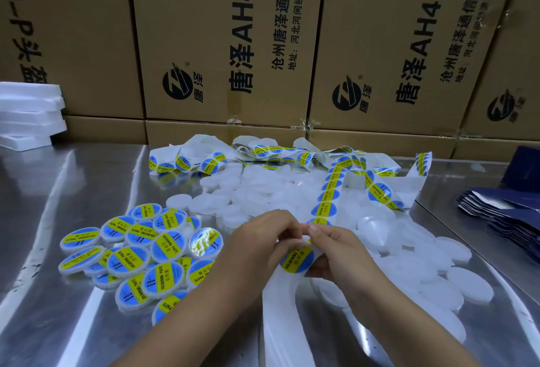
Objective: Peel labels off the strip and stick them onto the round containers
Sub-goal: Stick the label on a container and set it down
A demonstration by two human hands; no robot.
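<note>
so the left hand and right hand both have fingers curled in, pinching the same label from either side above the bench, with the strip running straight away from them and the blank containers closer to the right hand

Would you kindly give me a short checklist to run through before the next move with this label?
1. Grip: left hand and right hand both pinch where the label meets the strip: ok.
2. Label fully off the strip: cannot tell, fingers hide its top edge.
3. Label face flat, uncreased: ok.
4. Bare containers close by on the right: ok.
5. Labelled containers kept apart on the left: ok.
6. More labels left on the strip: ok.
</note>
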